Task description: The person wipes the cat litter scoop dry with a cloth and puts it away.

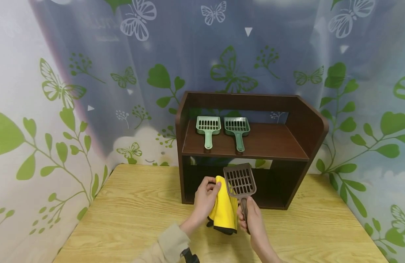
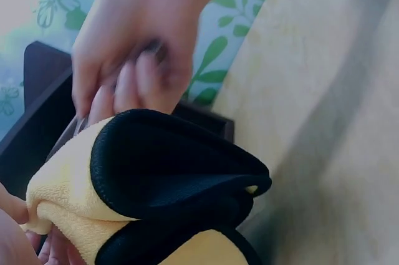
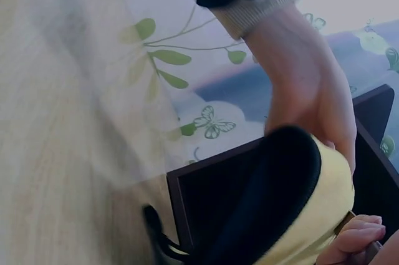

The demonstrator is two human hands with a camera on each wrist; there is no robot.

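Note:
My left hand [image 1: 206, 197] pinches the top of a yellow cloth [image 1: 223, 208] with a black edge and dark underside, which hangs down in folds. Beside it, my right hand [image 1: 253, 219] grips the handle of a brown slotted litter scoop [image 1: 241, 180], its head pointing up and its slots facing me. In the head view the scoop's head overlaps the cloth's right edge. The left wrist view shows the cloth's black lining [image 2: 168, 159] spread below the right hand [image 2: 137, 47]. From the right wrist, the cloth [image 3: 324, 196] covers part of the left hand.
Behind my hands stands a dark brown two-level shelf [image 1: 245, 155] on a wood-grain table [image 1: 140, 212]. A light green litter scoop [image 1: 208, 140] and a dark green one [image 1: 239, 142] lie side by side on its upper board. A patterned curtain [image 1: 196, 47] hangs behind.

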